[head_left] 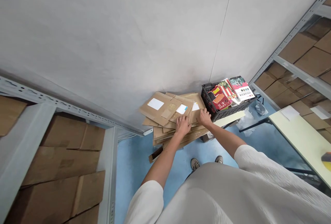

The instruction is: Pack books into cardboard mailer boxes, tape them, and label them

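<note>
Resting the left hand (183,126), fingers somewhat spread, and the right hand (204,116), curled and impossible to tell whether pinching, on flat cardboard mailers (170,113) fanned left to right along the grey wall (165,44), just left of a black crate (225,113) on a pale bench (229,119). Lying askew at the left end, with one corner pointing left and long axes partly hidden by overlap. Bearing white labels (155,103) too small to read, near a red book (219,99) showing "60".
</note>
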The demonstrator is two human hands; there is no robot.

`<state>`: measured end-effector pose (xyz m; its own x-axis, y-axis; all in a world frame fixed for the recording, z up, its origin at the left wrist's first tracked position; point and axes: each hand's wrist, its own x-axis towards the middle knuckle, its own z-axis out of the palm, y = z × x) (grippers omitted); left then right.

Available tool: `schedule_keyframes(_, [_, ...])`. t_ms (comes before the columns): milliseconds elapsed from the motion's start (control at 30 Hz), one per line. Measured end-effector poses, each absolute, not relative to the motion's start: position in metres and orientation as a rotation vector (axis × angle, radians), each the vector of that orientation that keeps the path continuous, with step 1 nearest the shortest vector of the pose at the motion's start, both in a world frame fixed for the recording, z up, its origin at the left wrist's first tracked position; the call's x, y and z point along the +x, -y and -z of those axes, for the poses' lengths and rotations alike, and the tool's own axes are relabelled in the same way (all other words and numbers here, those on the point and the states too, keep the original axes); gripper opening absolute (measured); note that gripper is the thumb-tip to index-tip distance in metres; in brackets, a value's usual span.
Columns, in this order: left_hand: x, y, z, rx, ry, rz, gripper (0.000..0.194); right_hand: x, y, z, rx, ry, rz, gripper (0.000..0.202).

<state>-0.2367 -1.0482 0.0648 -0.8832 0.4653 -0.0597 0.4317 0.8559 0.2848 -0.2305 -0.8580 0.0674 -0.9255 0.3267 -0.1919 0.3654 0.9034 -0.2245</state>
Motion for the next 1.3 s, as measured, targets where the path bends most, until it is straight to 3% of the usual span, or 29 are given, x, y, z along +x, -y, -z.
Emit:
schedule_keyframes(167, [-0.263, 1.066, -0.071, 0.261, -2.95, -0.365, 0.096, -0.234, 0.859, -0.073, 0.648, -2.848, 0.374, 0.076])
schedule_keyframes(333, [-0.277, 1.076, -0.068, 0.195, -2.819, -0.345, 0.108, -0.234, 0.859, -0.07, 0.656, -2.799, 0.439, 0.073])
schedule_keyframes(667, [-0.24, 1.044, -0.072, 0.352, -2.823, -0.274, 0.109, -0.24, 0.856, -0.072, 0.707, -2.792, 0.356, 0.085])
schedule_keyframes(733, [-0.235, 1.039, -0.075, 0.384, -2.851, -0.265, 0.103, -0.24, 0.856, -0.078, 0.702, -2.791, 0.361, 0.085])
schedule_keyframes(867, [-0.23, 1.04, -0.081, 0.417, -2.898, -0.26, 0.088, -0.239, 0.856, -0.093, 0.66, -2.821, 0.369, 0.079])
schedule_keyframes(967, [-0.231, 1.045, -0.09, 0.449, -2.902, -0.248, 0.085, -0.24, 0.853, -0.106, 0.661, -2.875, 0.405, 0.061])
schedule_keyframes(1100, [-0.232, 1.051, -0.102, 0.495, -2.899, -0.219, 0.084, -0.246, 0.836, -0.12, 0.7, -2.902, 0.576, 0.038])
schedule_keyframes(1300, [-0.231, 1.053, -0.108, 0.489, -2.885, -0.225, 0.084, -0.247, 0.785, -0.138, 0.603, -2.982, 1.083, 0.041])
